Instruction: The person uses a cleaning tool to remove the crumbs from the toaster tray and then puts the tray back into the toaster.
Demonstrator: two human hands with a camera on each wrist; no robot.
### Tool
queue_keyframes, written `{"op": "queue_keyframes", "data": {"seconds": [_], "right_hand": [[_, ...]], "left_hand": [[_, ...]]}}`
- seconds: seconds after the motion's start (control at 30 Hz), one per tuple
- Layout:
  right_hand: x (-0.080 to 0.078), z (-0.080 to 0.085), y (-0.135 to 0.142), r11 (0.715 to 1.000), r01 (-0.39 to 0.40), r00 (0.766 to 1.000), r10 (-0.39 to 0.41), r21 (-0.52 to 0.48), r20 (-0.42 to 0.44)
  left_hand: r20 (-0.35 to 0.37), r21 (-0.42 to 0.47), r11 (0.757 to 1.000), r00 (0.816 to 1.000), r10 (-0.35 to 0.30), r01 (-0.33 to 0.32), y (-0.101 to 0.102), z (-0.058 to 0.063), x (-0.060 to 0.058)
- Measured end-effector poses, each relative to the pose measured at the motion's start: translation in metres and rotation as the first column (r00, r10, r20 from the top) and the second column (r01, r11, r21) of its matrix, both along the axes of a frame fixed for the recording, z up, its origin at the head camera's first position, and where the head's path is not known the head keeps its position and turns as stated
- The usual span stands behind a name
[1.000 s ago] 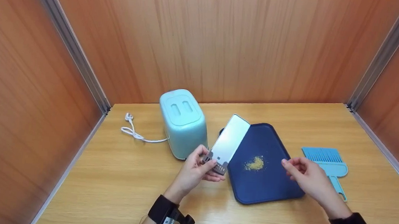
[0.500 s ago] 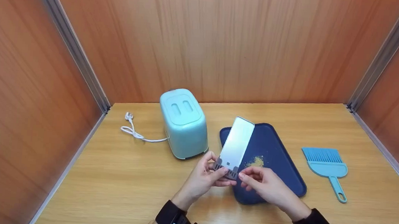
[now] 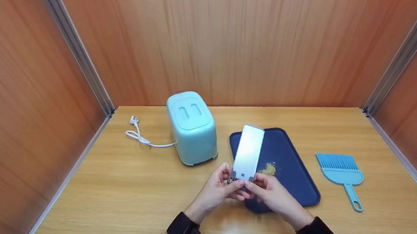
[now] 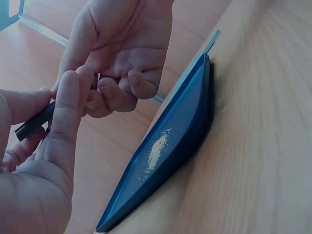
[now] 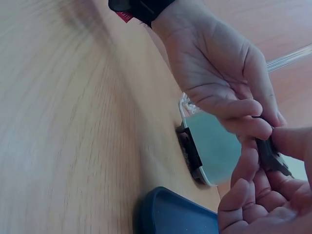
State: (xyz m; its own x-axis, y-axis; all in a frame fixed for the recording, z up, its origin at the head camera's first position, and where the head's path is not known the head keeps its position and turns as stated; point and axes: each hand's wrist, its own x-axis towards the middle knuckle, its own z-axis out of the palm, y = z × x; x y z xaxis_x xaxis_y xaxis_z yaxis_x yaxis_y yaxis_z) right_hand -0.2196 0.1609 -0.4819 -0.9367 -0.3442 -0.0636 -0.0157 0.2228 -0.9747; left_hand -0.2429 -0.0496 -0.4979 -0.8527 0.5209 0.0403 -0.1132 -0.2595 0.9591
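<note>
A long silver crumb tray [image 3: 249,150] with a dark slotted end is held tilted up at the centre of the head view. My left hand [image 3: 214,190] grips the left of that dark end, thumb on top. On its right side my right hand [image 3: 276,196] pinches the same end, the two thumbs almost meeting. Both wrist views show the dark end [image 4: 36,120] between the fingers; its silver plate is mostly hidden there. Behind and below lies a navy tray [image 3: 296,179] bearing a small heap of yellowish crumbs [image 3: 269,169].
A light blue toaster [image 3: 194,134] stands left of the hands, its white cord and plug [image 3: 140,138] trailing left. Right of the navy tray lies a light blue brush [image 3: 342,176]. Wood-patterned panels [image 3: 236,45] enclose the table [image 3: 121,188] at the back and sides.
My right hand has come leftward from over the navy tray and now pinches the crumb tray's dark end. The crumb tray has shifted right and stands straighter.
</note>
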Motion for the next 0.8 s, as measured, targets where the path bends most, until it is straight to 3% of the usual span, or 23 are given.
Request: {"op": "queue_keyframes", "data": {"seconds": [0.23,0.37,0.43,0.57,0.7,0.8], "right_hand": [[-0.001,-0.001,-0.003,0.998,-0.029,0.999,0.031,-0.053,0.032],[0.000,-0.001,-0.005,0.996,-0.046,0.996,0.052,-0.073,0.073],[0.001,-0.001,-0.004,0.995,-0.059,0.993,0.066,-0.079,0.098],[0.002,0.000,-0.003,0.994,-0.076,0.986,0.088,-0.084,0.141],[0.004,-0.002,0.000,0.992,-0.082,0.977,0.098,-0.091,0.192],[0.005,-0.005,0.002,0.991,-0.095,0.966,0.115,-0.096,0.231]], "left_hand": [[-0.088,-0.142,0.988,0.995,0.042,-0.055,-0.006,-0.003,-0.002],[-0.234,-0.299,0.945,0.970,0.064,-0.135,-0.017,0.000,-0.007],[-0.348,-0.376,0.904,0.935,0.065,-0.203,-0.027,0.008,-0.012],[-0.559,-0.457,0.803,0.826,0.076,-0.383,-0.047,0.037,-0.026],[-0.679,-0.463,0.723,0.729,0.083,-0.513,-0.062,0.069,-0.038],[-0.765,-0.439,0.664,0.639,0.076,-0.605,-0.071,0.087,-0.045]]}}
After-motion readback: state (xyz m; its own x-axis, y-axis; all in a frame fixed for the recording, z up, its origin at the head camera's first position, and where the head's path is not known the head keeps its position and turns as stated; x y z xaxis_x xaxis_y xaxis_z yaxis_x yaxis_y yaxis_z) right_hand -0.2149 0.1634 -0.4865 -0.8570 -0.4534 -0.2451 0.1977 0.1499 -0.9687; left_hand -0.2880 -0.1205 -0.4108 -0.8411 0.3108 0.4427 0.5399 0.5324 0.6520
